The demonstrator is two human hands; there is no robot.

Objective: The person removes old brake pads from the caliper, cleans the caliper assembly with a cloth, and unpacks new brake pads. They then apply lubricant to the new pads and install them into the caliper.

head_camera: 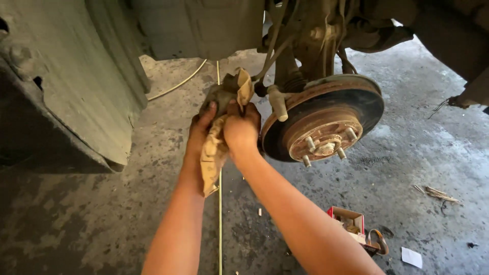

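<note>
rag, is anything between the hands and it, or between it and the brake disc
Nothing visible sits between the hands and the rag: the left hand and right hand both grip it directly. The brake disc is just to the right of the right hand, with only open air showing in the small gap between them.

The location is a vehicle repair workshop. A car stands raised with one wheel removed, exposing a rusted brake disc (326, 119) with wheel studs and the suspension parts (305, 40) behind it at far right. The grey inner wheel-arch panel (76, 86) occupies the left. The floor (76, 219) is bare, oil-stained concrete (dark patches throughout). A small open red and white parts box (349, 219) lies on the floor near right, with paper scraps (411, 257) beside it.
</note>
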